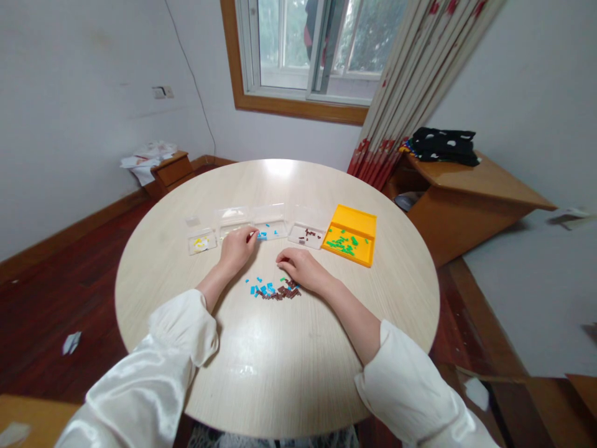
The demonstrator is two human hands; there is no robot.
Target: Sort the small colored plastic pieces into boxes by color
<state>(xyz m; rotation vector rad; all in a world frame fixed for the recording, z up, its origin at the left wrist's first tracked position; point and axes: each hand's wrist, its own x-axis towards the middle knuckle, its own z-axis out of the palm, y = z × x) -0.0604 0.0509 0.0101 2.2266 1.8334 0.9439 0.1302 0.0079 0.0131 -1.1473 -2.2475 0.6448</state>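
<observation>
My left hand (237, 250) is at the near left edge of a clear box with blue bricks (275, 232) in it, thumb and fingers pinched together. What they hold, if anything, is too small to tell. My right hand (303, 267) hovers beside a loose pile, its fingers curled together and their tips partly hidden. In that pile lie small blue bricks (263, 289) on the left, brown bricks (282, 292) on the right and a green piece (282, 280) among them.
Behind the pile, other clear boxes hold yellow and white pieces (200, 244) and brown pieces (310, 235). A yellow case (357, 216) with green bricks stands open at the right. All rest on a round table (252, 386); a wooden cabinet (485, 180) stands beyond it.
</observation>
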